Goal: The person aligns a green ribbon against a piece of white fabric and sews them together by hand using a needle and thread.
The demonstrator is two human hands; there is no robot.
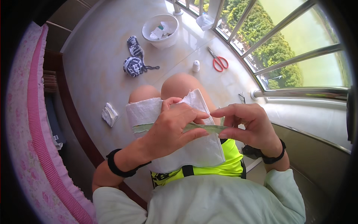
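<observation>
A white terry cloth (184,156) with ragged upper edges lies over my lap and thighs. Across it runs a narrow pale green fabric strip (201,128). My left hand (174,123) spans the cloth from above, gripping the strip between thumb and fingers. The strip's right end reaches my right hand (246,123), whose thumb and bent fingers hold it just beyond the cloth's right edge. The index fingertips of both hands nearly meet. Whether a needle or thread is between them is too small to tell.
On the tiled floor stand a white bin (160,42) with scraps and a white thread spool (196,66). Red-handled scissors (219,61), grey-and-white yarn (133,65) and a folded white piece (109,114) lie around my knees. Metal railings (279,22) rise at right, a pink floral bedspread (30,112) left.
</observation>
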